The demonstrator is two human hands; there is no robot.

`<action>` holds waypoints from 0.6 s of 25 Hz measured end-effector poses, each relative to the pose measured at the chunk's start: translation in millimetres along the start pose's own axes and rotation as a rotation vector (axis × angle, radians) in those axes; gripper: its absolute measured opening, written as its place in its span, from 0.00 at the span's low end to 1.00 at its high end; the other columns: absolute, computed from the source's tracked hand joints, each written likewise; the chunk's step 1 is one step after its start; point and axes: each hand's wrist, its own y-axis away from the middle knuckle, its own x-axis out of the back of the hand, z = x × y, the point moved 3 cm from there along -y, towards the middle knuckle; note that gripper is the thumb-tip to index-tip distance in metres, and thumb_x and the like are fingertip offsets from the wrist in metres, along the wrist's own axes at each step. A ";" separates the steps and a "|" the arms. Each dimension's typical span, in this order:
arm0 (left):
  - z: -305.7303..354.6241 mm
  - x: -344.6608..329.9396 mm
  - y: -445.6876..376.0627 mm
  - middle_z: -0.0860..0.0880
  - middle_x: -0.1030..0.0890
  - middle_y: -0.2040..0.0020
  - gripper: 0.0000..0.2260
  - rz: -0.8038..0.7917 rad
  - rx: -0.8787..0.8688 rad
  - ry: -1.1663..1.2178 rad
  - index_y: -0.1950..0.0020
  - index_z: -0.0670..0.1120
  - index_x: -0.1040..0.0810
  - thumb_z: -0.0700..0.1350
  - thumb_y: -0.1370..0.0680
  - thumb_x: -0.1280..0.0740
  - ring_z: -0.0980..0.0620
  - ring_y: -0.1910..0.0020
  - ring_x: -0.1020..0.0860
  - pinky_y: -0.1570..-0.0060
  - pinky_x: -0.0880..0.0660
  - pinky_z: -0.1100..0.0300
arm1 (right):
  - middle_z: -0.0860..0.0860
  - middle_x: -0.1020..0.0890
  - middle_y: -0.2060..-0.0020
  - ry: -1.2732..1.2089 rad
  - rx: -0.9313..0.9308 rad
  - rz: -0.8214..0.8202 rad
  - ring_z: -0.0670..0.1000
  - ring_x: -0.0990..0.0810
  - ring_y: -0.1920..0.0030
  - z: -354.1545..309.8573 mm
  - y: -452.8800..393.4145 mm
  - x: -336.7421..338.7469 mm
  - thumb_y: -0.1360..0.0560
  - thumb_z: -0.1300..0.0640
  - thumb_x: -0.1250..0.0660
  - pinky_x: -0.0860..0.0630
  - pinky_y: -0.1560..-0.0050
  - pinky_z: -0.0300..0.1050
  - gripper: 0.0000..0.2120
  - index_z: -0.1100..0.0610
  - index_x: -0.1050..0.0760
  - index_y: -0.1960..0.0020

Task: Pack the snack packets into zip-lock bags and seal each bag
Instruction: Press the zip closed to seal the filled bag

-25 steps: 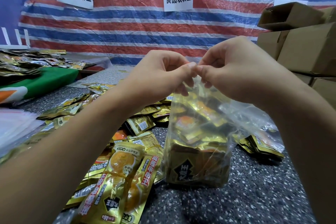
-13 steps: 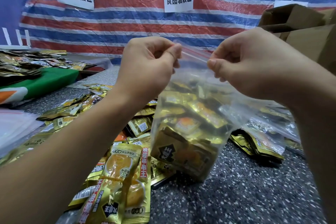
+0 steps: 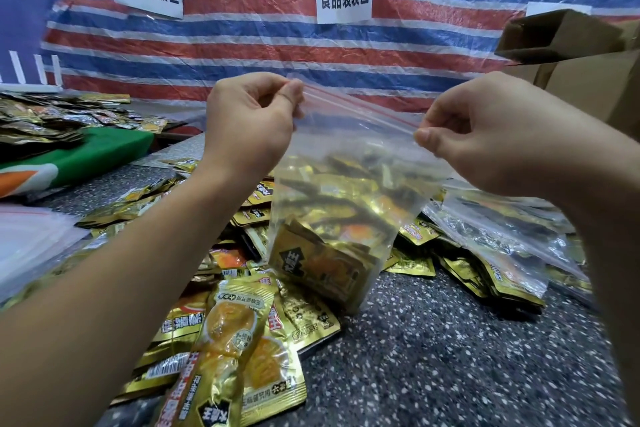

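Hands slid apart along zip, left hand (image 3: pixel 247 121) and right hand (image 3: pixel 485 135) pinching bag (image 3: pixel 346 218) corners; seal looks nearly done

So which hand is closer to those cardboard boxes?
The right hand. It pinches the bag's right corner, just in front of the cardboard boxes; the left hand pinches the far corner.
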 end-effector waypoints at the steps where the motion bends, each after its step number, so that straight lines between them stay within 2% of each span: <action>1: -1.2 0.5 -0.9 0.42 0.18 0.64 0.10 0.003 -0.006 -0.005 0.59 0.42 0.18 0.44 0.20 0.33 0.50 0.67 0.22 0.60 0.21 0.47 | 0.44 0.21 0.66 0.011 0.002 0.005 0.45 0.23 0.64 -0.1 0.2 0.8 0.22 0.49 0.33 0.32 0.67 0.39 0.11 0.49 0.24 0.63; 7: -3.8 2.4 -6.1 0.54 0.19 0.68 0.11 0.015 -0.024 -0.003 0.63 0.51 0.19 0.44 0.21 0.33 0.56 0.71 0.23 0.63 0.22 0.57 | 0.45 0.25 0.68 0.055 0.027 0.019 0.45 0.28 0.67 -5.9 3.4 2.3 0.21 0.50 0.34 0.38 0.70 0.41 0.12 0.50 0.26 0.62; 11: -3.5 2.1 -6.3 0.52 0.19 0.67 0.11 0.006 -0.022 -0.006 0.62 0.49 0.19 0.44 0.20 0.34 0.56 0.71 0.23 0.65 0.23 0.61 | 0.45 0.27 0.65 0.082 0.048 0.013 0.43 0.30 0.65 -7.2 2.0 0.1 0.20 0.50 0.37 0.39 0.69 0.41 0.13 0.49 0.30 0.62; 15: -3.3 1.6 -3.6 0.47 0.18 0.63 0.09 -0.037 -0.022 -0.047 0.55 0.42 0.18 0.44 0.19 0.34 0.54 0.69 0.22 0.64 0.22 0.61 | 0.44 0.27 0.68 0.084 0.086 -0.035 0.43 0.30 0.68 -4.2 2.5 -2.2 0.20 0.50 0.37 0.38 0.69 0.42 0.12 0.48 0.30 0.62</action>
